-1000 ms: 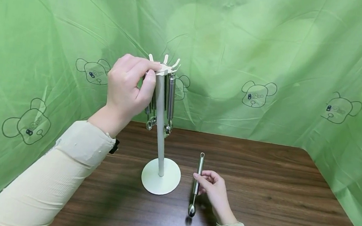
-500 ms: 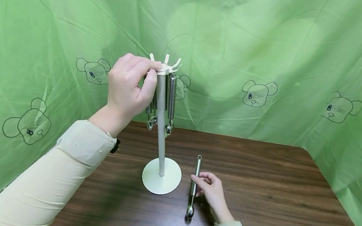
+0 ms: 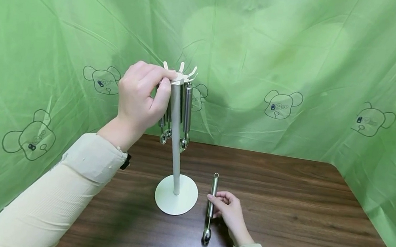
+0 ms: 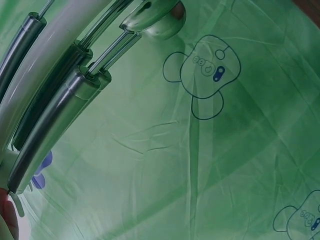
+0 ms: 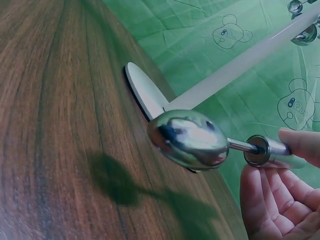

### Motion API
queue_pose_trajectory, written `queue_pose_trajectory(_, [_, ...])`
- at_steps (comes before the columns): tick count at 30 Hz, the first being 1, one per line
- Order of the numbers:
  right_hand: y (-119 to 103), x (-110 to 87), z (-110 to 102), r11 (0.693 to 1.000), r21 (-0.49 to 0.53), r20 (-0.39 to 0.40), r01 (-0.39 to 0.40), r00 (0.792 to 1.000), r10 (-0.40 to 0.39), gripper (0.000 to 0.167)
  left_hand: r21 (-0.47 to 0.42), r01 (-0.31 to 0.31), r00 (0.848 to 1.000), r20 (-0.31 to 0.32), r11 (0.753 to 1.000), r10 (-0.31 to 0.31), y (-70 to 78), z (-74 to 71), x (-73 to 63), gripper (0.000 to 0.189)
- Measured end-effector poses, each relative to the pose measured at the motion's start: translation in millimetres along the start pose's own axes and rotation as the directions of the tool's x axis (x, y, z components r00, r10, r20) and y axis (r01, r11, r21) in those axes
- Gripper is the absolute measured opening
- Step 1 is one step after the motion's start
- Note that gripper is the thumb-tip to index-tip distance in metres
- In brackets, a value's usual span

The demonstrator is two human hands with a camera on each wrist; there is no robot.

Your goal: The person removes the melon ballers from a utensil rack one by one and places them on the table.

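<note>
My left hand (image 3: 141,92) grips the top of the white stand (image 3: 176,145), index finger over the hub and thumb below it. Several steel scoops (image 3: 188,106) hang bowl-down from the stand's hooks. In the left wrist view their metal handles (image 4: 55,120) line up beside the pole. Right of the base, my right hand (image 3: 230,212) pinches a steel scoop (image 3: 212,200) by its cylindrical handle, its loop pointing away and its oval bowl toward me. The right wrist view shows that bowl (image 5: 190,140) tilted above the table, casting a shadow.
The stand's round white base (image 3: 175,207) rests on the brown wood-grain table (image 3: 284,195). A green curtain (image 3: 241,44) with bear-face drawings surrounds the back and sides. Upper hooks (image 3: 182,67) point upward around the hub.
My right hand has drifted slightly left and closer to me with the scoop, which stays in its pinch. The left hand keeps its hold on the stand's top.
</note>
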State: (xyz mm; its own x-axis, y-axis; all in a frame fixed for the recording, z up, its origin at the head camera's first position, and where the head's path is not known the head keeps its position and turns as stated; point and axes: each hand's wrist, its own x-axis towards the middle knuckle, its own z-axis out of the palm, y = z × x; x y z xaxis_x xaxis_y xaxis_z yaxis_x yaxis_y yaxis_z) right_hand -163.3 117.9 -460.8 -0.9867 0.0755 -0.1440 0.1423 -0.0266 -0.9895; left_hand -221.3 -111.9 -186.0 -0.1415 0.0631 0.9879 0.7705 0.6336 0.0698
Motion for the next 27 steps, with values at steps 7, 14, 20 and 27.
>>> queue_pose_trajectory(7, [3, 0.7, -1, 1.0, -0.001, 0.0, -0.001, 1.0, 0.001, 0.025, -0.008, 0.0, 1.0, -0.019, 1.0, 0.0, 0.3, -0.5, -0.5, 0.036])
queue_pose_trajectory(14, [5, 1.1, -2, 1.0, -0.002, 0.003, 0.003, 1.0, -0.003, 0.025, -0.009, 0.002, 0.999, -0.034, 1.0, -0.002, 1.2, -0.3, -1.2, 0.036])
queue_pose_trajectory(20, [9, 1.8, -3, 1.0, -0.012, 0.009, -0.009, 1.0, 0.009, 0.026, -0.006, 0.002, 1.0, -0.027, 1.0, -0.002, 1.7, 1.7, -1.0, 0.036])
queue_pose_trajectory(27, [14, 3.7, -4, 0.999, -0.036, 0.004, -0.012, 1.0, 0.013, 0.027, -0.001, 0.008, 1.0, -0.021, 1.0, -0.008, 1.3, 1.1, -1.4, 0.036])
